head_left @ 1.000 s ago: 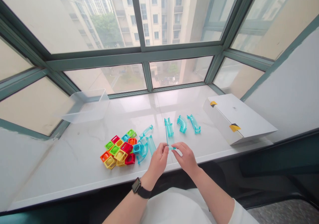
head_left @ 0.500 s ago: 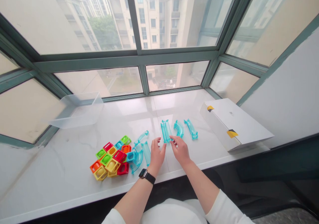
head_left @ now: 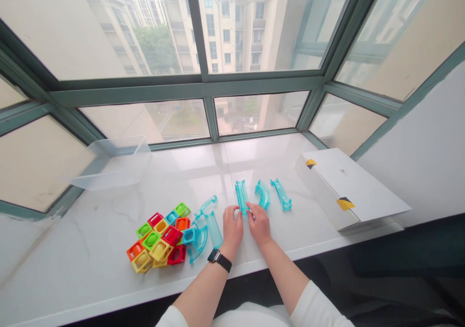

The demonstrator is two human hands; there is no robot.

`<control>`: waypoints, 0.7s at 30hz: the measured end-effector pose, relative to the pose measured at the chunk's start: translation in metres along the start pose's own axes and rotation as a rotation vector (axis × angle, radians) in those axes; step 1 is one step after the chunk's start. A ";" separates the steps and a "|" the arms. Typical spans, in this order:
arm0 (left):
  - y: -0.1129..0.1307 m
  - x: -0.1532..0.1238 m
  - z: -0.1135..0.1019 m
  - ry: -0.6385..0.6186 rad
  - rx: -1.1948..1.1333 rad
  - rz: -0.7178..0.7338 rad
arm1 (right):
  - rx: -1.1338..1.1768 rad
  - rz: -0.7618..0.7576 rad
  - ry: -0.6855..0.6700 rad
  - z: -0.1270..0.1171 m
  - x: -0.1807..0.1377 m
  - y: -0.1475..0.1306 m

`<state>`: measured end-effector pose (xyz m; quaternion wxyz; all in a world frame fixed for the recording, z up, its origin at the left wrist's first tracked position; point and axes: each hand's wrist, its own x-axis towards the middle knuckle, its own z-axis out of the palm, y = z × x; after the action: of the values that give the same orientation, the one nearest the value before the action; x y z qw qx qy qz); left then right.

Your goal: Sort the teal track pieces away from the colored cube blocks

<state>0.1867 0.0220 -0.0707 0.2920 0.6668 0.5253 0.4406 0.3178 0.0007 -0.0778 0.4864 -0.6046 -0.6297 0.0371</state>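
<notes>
Left hand (head_left: 232, 231), right hand (head_left: 259, 225) closed in on blue track piece (head_left: 241, 196).

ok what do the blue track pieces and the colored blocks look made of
The blue track pieces look like clear tinted plastic with a glossy finish, since light passes through their walls. The colored blocks look like smooth, shiny hard plastic, though the exact type can't be told from here.
</notes>
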 end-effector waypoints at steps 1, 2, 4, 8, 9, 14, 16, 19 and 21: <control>-0.001 0.000 0.001 0.003 0.002 0.004 | -0.001 -0.002 -0.005 0.001 0.000 0.001; -0.001 -0.001 0.001 0.005 0.004 0.007 | -0.004 -0.003 -0.011 0.001 0.000 0.001; -0.003 -0.001 0.002 0.006 0.004 0.013 | -0.009 -0.006 -0.025 0.002 0.000 0.001; -0.005 -0.001 0.003 0.011 0.003 0.022 | -0.014 -0.017 -0.037 0.002 0.000 0.001; -0.005 -0.001 0.003 0.013 0.003 0.025 | -0.014 -0.018 -0.036 0.002 0.000 0.001; -0.005 -0.001 0.003 0.016 0.011 0.021 | -0.027 -0.019 -0.032 0.001 0.001 0.000; -0.005 -0.002 0.003 0.012 0.009 0.018 | -0.034 -0.028 -0.031 0.001 0.001 0.000; -0.004 -0.002 0.003 0.006 0.006 0.016 | -0.043 -0.040 -0.033 0.000 0.002 -0.001; -0.004 -0.002 0.002 0.006 0.006 0.012 | -0.039 -0.035 -0.034 0.000 0.002 -0.002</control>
<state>0.1869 0.0214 -0.0758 0.2859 0.6696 0.5235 0.4426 0.3173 0.0020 -0.0750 0.4644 -0.6022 -0.6488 0.0264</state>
